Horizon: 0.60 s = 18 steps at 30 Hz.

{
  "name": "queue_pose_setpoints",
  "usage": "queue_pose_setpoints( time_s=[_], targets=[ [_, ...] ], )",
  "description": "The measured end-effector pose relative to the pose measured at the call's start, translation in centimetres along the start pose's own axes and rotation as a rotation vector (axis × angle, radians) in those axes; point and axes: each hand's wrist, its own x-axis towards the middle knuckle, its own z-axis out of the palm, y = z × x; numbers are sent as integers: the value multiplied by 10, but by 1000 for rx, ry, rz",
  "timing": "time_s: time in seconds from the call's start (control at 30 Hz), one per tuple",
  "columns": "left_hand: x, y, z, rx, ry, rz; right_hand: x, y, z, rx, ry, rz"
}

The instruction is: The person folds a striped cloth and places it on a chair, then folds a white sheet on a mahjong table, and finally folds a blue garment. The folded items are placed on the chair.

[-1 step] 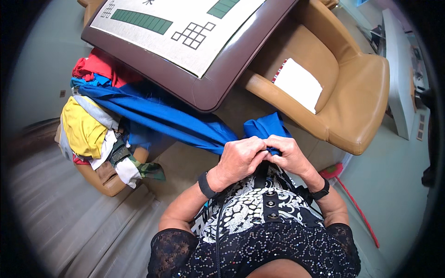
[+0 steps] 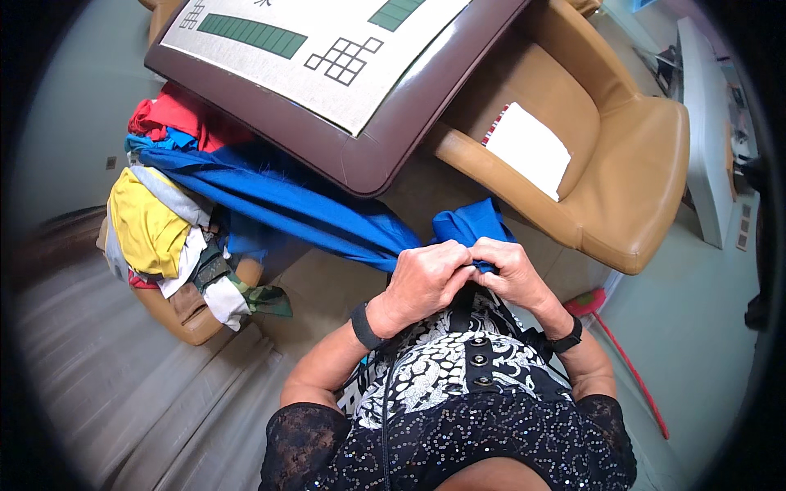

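Note:
A long blue cloth (image 2: 327, 221) stretches from the pile at the left to my hands in front of my body. My left hand (image 2: 426, 280) is closed on its edge, thumb and fingers pinched together. Right beside it, my right hand (image 2: 506, 266) pinches the same cloth, and the two hands touch. Beyond my fingers a loose fold of the blue cloth sticks up. Part of the cloth's edge is hidden under my fingertips.
A dark brown table (image 2: 372, 164) with a patterned mat (image 2: 254, 61) stands ahead. At the left, a tan chair (image 2: 192, 327) bears heaped garments, including a yellow one (image 2: 147, 229) and a red one (image 2: 176, 114). Another tan chair (image 2: 630, 180) at the right holds a white cloth (image 2: 528, 155). A red-handled mop (image 2: 630, 368) lies at right.

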Motion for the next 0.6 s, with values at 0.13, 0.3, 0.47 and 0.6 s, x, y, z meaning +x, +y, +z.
queue_pose_setpoints(
  time_s=[0.13, 0.3, 0.47, 0.6],
  targets=[
    [-3, -3, 3, 9, -11, 7, -4, 4, 6, -33, 8, -1],
    [-6, -10, 5, -12, -11, 26, -10, 8, 11, 39, -34, 68],
    [-13, -10, -15, 84, 149, 130, -13, 6, 11, 194, -46, 178],
    [-64, -38, -35, -69, 516, -270, -15, 6, 8, 337, 30, 233]
  ],
)
